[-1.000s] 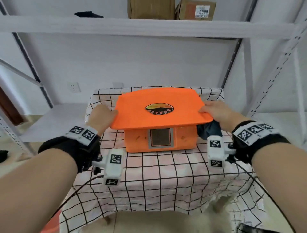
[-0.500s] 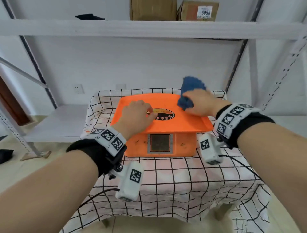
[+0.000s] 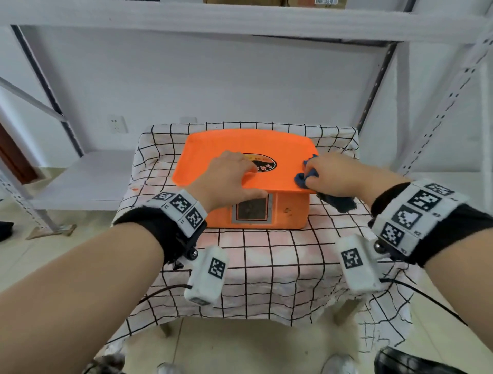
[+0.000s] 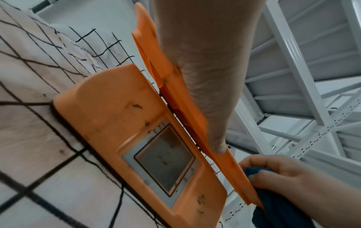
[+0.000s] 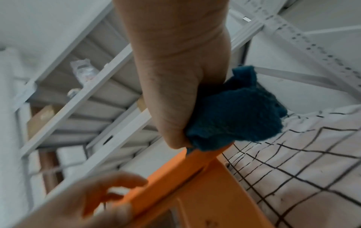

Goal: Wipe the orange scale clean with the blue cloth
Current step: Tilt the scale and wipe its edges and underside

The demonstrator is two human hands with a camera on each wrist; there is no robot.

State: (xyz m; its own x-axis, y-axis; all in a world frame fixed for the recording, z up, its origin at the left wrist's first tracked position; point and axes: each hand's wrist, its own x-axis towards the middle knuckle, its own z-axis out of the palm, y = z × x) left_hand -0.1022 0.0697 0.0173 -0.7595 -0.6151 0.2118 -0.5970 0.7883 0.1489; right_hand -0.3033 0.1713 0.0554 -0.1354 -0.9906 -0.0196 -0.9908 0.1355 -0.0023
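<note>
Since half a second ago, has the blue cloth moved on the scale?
Yes. The blue cloth, held by the right hand, has come from the platter's far right part toward its near right corner, judged against the oval label.

A white tablecloth [image 3: 266, 267] with a black grid pattern covered a small table, its edges hanging down in folds at the front and sides. Pale reddish stains showed on the cloth. Behind the table stood a white metal shelving rack [image 3: 240, 21] with perforated uprights at the right. On its top shelf sat cardboard boxes [image 3: 240, 1], only their bottom edges in view. A lower white shelf board [image 3: 88, 178] lay to the left of the table. A wall socket [image 3: 117, 124] was set in the white wall behind. The floor [image 3: 253, 347] was pale tile, and a dark object [image 3: 5, 231] lay on it at the far left.
</note>
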